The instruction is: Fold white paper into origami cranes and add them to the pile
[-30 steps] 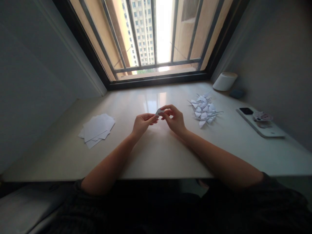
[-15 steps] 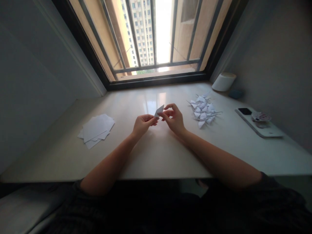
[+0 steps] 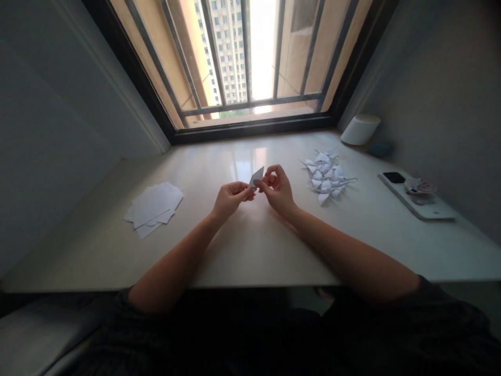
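Note:
Just above the middle of the white tabletop (image 3: 235,245), a small folded piece of white paper (image 3: 257,176) with a pointed, diamond-like outline is held between both hands. My left hand (image 3: 231,199) pinches its lower left end between thumb and fingers. With thumb and fingertips, my right hand (image 3: 278,188) grips its right side, the index finger bent above. The fingers hide the paper's lower part. To the left lies a loose stack of white paper sheets (image 3: 154,203). Several folded white paper pieces with thin pointed ends are heaped in a pile (image 3: 326,177) to the right.
A phone (image 3: 418,201) with a round grip on its back lies at the right. Behind it a white cylindrical object (image 3: 360,130) stands near the wall, beside a small dark bluish item (image 3: 379,150). A barred window (image 3: 250,133) borders the table's far side.
Both hands keep hold of the folded paper in nearly the same place. The right fingers have shifted very slightly; the stack and the pile are unchanged.

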Demonstrator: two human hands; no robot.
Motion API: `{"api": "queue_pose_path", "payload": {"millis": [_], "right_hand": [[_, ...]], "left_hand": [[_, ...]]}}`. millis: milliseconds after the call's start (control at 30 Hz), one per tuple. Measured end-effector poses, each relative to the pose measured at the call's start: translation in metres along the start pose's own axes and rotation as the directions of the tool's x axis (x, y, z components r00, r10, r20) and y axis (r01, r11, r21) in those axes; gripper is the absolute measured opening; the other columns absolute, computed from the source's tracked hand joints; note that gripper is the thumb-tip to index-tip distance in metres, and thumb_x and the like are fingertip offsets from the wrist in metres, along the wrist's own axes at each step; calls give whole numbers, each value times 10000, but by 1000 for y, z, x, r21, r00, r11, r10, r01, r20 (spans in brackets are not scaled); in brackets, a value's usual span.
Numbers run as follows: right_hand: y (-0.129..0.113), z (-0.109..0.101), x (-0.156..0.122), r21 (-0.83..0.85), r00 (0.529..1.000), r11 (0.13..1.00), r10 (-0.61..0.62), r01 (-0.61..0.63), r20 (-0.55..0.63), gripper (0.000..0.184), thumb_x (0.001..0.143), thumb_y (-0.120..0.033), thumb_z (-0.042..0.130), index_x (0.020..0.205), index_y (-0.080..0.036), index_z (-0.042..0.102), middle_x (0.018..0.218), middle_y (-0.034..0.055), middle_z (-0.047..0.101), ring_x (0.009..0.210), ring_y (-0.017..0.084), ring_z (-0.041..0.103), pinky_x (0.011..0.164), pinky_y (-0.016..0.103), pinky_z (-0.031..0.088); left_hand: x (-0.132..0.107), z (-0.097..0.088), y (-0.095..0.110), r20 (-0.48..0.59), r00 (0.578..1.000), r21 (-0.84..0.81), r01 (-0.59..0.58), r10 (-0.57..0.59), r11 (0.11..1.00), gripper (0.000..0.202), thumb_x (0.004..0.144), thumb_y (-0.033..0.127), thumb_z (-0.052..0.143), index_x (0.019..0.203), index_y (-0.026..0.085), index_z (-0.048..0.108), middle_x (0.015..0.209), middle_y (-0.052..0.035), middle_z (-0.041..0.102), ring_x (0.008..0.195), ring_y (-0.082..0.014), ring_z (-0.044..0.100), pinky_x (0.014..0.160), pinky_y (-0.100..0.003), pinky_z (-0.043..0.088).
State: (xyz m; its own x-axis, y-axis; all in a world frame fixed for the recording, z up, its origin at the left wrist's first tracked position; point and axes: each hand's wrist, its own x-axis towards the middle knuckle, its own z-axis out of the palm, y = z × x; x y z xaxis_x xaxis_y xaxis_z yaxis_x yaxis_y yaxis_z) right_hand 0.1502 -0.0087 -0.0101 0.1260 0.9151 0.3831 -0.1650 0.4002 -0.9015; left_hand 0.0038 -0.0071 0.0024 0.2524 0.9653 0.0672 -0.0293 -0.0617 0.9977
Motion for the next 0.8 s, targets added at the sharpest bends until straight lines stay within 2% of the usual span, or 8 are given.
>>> {"api": "queue_pose_path", "payload": {"millis": [133, 267, 533, 667, 800], "right_hand": [[1, -2, 1, -23, 999, 1000, -2, 1, -33, 366, 707, -365, 730, 843, -257, 408, 568, -107, 520, 523, 96, 518, 559, 240, 457], [2, -6, 5, -23, 998, 1000, -11, 9, -69, 365, 702, -345, 728, 849, -259, 406, 564, -109, 526, 514, 98, 520, 561, 243, 460], [6, -8, 7, -52, 995, 999, -11, 6, -96, 368, 699, -377, 720, 851, -262, 406, 575, -103, 543, 517, 105, 527, 573, 253, 473], [7, -8, 6, -102, 995, 995, -25, 15, -101, 330, 719, -363, 710, 839, -258, 422, 603, -90, 560, 548, 112, 550, 582, 253, 452], [5, -8, 3, -164, 992, 984, -79, 62, -98, 290, 739, -323, 698, 843, -258, 435, 637, -80, 571, 583, 118, 562, 605, 258, 441]], "left_hand": [[-1, 1, -1, -9, 1000, 36, 7, -7, 999, 361, 658, 490, 768, 742, 143, 711, 693, -71, 718, 641, -167, 670, 694, -318, 549], [-1, 0, 0, 36, 998, 76, 48, -51, 996, 370, 671, 507, 754, 747, 145, 724, 755, -103, 737, 692, -184, 689, 713, -317, 547], [0, 2, -1, 17, 1000, 89, 10, -12, 996, 357, 665, 505, 756, 691, 151, 714, 699, -88, 729, 647, -187, 681, 700, -329, 557], [0, -1, -7, -14, 1000, 217, -11, 14, 976, 346, 711, 514, 716, 728, 169, 720, 688, -85, 727, 635, -197, 688, 648, -313, 543], [0, -4, -12, 24, 998, 369, -68, 64, 927, 342, 767, 528, 653, 750, 191, 711, 723, -78, 734, 683, -203, 702, 650, -298, 525]]}}
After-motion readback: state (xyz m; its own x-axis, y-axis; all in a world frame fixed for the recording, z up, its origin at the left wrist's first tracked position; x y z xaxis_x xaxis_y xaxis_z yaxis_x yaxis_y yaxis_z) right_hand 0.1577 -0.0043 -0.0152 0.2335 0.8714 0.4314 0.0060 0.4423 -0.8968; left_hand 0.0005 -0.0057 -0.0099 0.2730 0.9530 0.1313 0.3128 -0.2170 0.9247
